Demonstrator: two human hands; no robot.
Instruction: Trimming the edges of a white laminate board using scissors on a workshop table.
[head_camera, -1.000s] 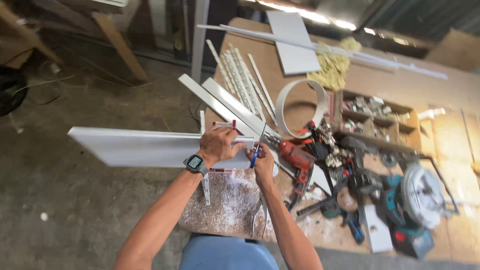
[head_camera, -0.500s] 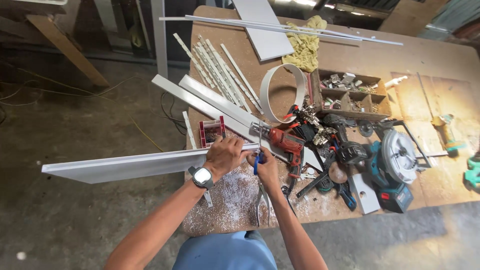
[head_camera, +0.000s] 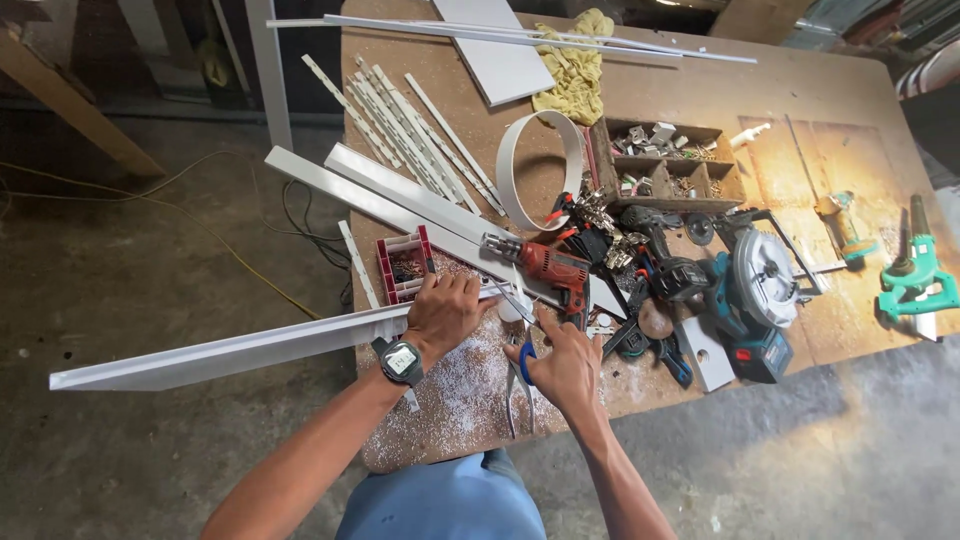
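Note:
My left hand (head_camera: 447, 312), with a wristwatch on it, grips a long white profile (head_camera: 220, 352) near its right end. The profile lies across the table's front left corner and sticks far out to the left over the floor. My right hand (head_camera: 562, 366) is closed on blue-handled snips (head_camera: 521, 372), whose tip is at the profile's end close to my left fingers. White shavings (head_camera: 465, 390) cover the board under both hands.
On the wooden table (head_camera: 690, 95) lie a red drill (head_camera: 553, 266), a red box of screws (head_camera: 404, 266), more white profiles (head_camera: 400, 195), slotted strips, a white ring band (head_camera: 512, 160), a compartment tray (head_camera: 668, 170), a circular saw (head_camera: 760, 300), a yellow cloth and green tools (head_camera: 915, 275). Cables run over the floor at left.
Both hands stay at the profile's right end. The view has swung, so more of the table's right side shows, and the profile now points lower left.

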